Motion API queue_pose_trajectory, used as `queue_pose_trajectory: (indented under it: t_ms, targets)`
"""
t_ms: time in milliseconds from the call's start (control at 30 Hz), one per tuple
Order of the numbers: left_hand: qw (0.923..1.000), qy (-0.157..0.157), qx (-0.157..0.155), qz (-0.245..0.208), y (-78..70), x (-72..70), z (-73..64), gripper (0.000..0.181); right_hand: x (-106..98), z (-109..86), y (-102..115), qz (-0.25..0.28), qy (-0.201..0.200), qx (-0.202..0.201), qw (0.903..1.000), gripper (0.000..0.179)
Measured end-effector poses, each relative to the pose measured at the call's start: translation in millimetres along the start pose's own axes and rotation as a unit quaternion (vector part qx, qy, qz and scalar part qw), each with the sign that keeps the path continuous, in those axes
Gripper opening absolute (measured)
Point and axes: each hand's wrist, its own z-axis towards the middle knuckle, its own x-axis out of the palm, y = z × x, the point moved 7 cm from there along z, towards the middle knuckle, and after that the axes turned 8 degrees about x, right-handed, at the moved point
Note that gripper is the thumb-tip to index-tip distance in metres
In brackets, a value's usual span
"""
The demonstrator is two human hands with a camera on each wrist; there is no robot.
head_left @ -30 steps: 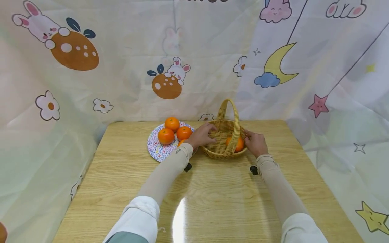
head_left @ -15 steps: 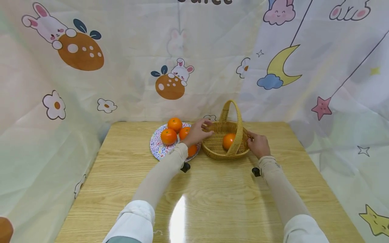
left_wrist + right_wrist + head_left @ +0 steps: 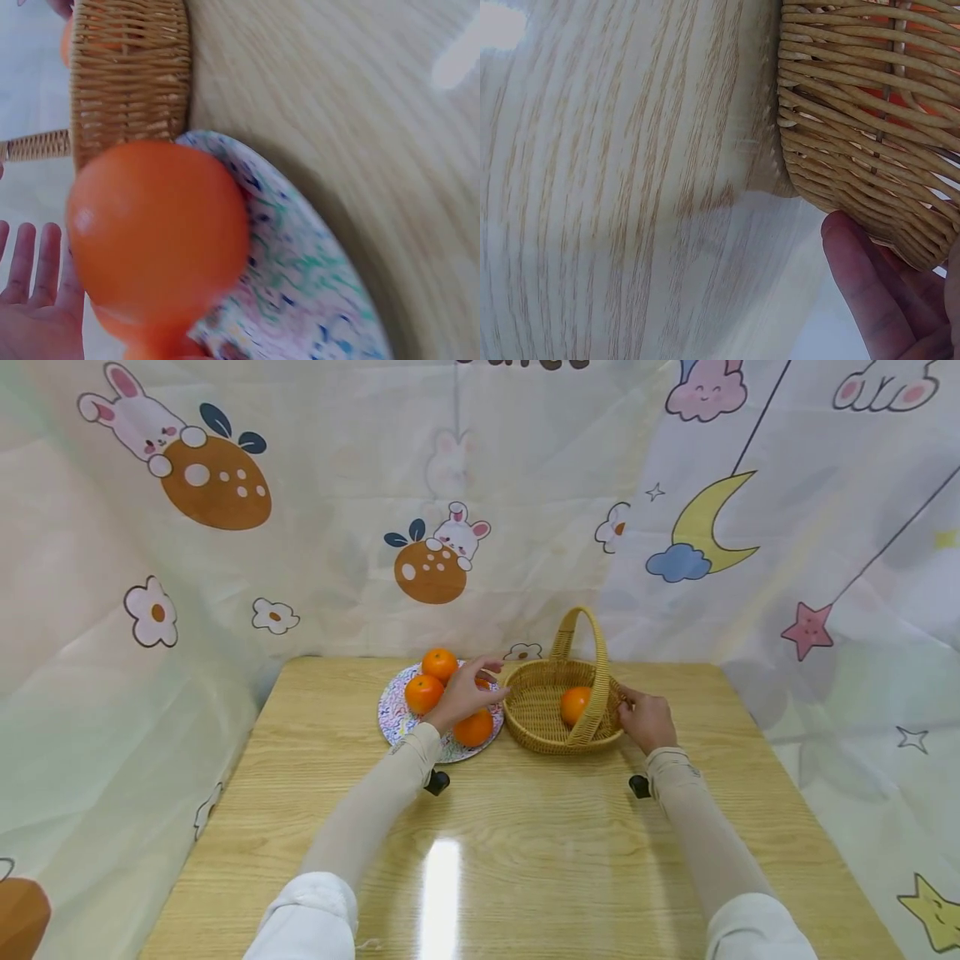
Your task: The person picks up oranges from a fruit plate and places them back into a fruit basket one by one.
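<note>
My left hand [image 3: 463, 693] hovers over a speckled round plate [image 3: 392, 714], fingers spread and loosely bent, nothing in them. Several oranges lie on this plate; the nearest orange [image 3: 474, 727] sits by the wrist and looms large in the left wrist view, with the fingers [image 3: 46, 259] beyond it. Another orange is partly covered by the hand. A wicker basket [image 3: 536, 745] with a tall arched handle stands right of the plate, one orange [image 3: 574, 703] inside. My right hand [image 3: 648, 720] grips the basket's right rim, its fingers [image 3: 862, 281] against the outer weave in the right wrist view.
A wooden table [image 3: 525, 843] carries everything, with a bright light reflection [image 3: 441, 893] near its front. Printed cloth [image 3: 330, 527] hangs right behind the table's back edge and along both sides. Dark wrist mounts [image 3: 437, 782] sit under the forearms.
My left hand has withdrawn from inside the basket leftward to above the plate. The orange in the basket now lies nearer its middle. My right hand stays at the rim; the view shifted slightly.
</note>
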Motion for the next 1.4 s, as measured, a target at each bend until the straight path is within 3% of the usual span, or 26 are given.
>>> queue_pose_trajectory:
  t_ms: [267,500,900,1067,1400]
  targets:
    - [0.9995,-0.018,-0.016,-0.022,11.4,-9.7,-16.7,0.049,-2.6,-0.5,-4.0,0.000,-0.008,0.002,1.0000,0.040]
    - [0.9998,-0.003,-0.019,-0.008,17.3,-6.8,-29.7,0.049,-2.6,-1.6,-8.3,-0.002,-0.014,0.004,0.9999,0.040]
    - [0.9997,-0.022,-0.006,0.014,34.5,-1.3,-49.9,0.040,0.1,0.1,-6.6,-0.013,-0.024,-0.011,0.9996,0.039]
    - [0.9993,-0.026,-0.026,0.011,44.2,1.9,-59.6,0.046,-0.1,0.1,-1.8,-0.011,-0.029,-0.020,0.9993,0.038]
    - [0.9985,0.004,-0.052,0.018,51.9,7.2,-67.6,0.069,0.3,0.5,0.4,-0.006,-0.022,-0.014,0.9996,0.039]
